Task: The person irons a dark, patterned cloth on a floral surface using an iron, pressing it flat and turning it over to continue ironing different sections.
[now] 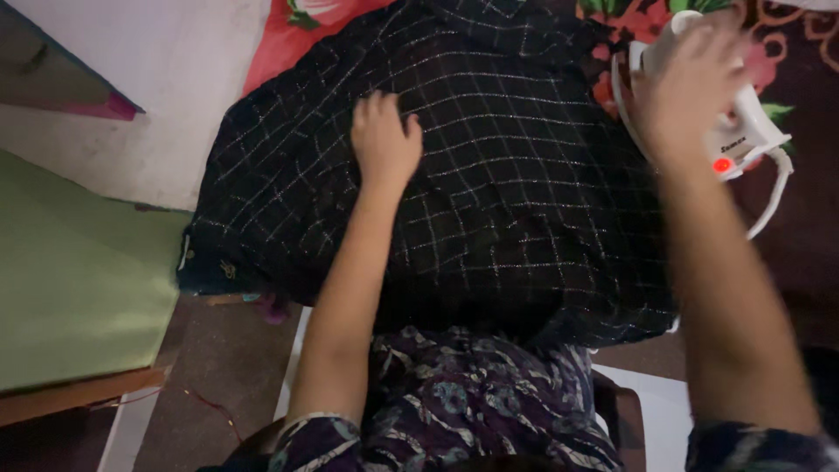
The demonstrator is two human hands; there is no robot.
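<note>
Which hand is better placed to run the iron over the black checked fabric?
The right hand: it already grips the white iron beside the black checked fabric. The left hand lies flat on the cloth, likely holding it smooth.

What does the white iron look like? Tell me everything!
The iron is white plastic with a glowing red light near its back end and a white cord looping off it. It sits at the right edge of the black checked cloth, over a red flowered cover. The right hand grips its handle.

Black checked cloth (pixel 489 183) spread flat; white iron (pixel 743 122) upright.
</note>
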